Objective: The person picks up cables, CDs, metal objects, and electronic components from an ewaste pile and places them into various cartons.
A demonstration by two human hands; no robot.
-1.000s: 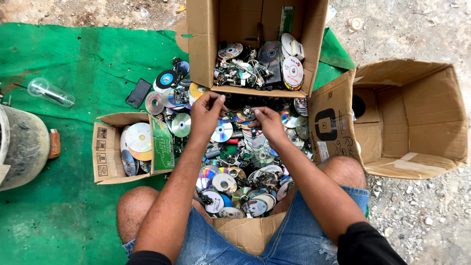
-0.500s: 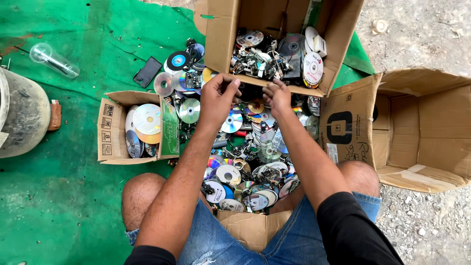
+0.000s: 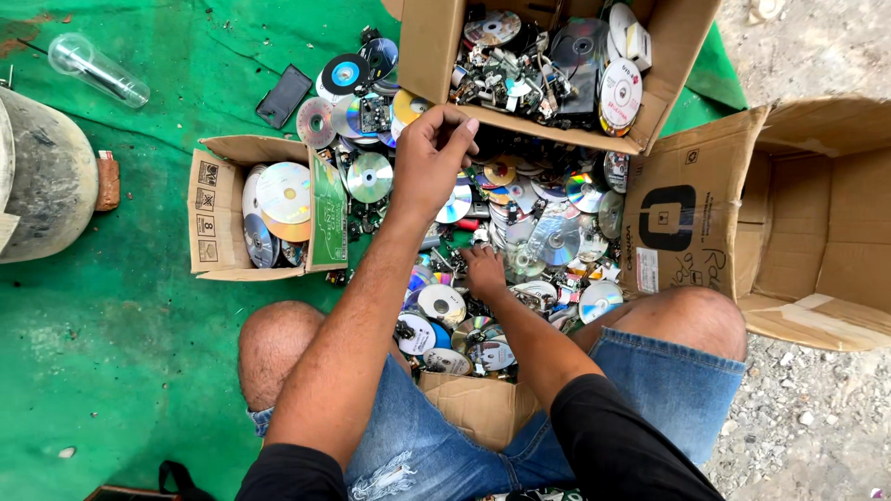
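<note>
Two bare hands over loose heap of shiny discs: left hand at brown cardboard box rim, fingers pinched, contents unclear; right hand palm-down, fingers curled into heap, grasp hidden.

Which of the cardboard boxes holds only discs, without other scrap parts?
The small box on the green mat's left side; the top box also holds scrap parts, the right one looks empty.

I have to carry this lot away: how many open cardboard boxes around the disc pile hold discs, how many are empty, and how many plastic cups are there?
Cardboard boxes holding discs: 2
Empty cardboard box: 1
Clear plastic cup: 1
Total: 4
</note>
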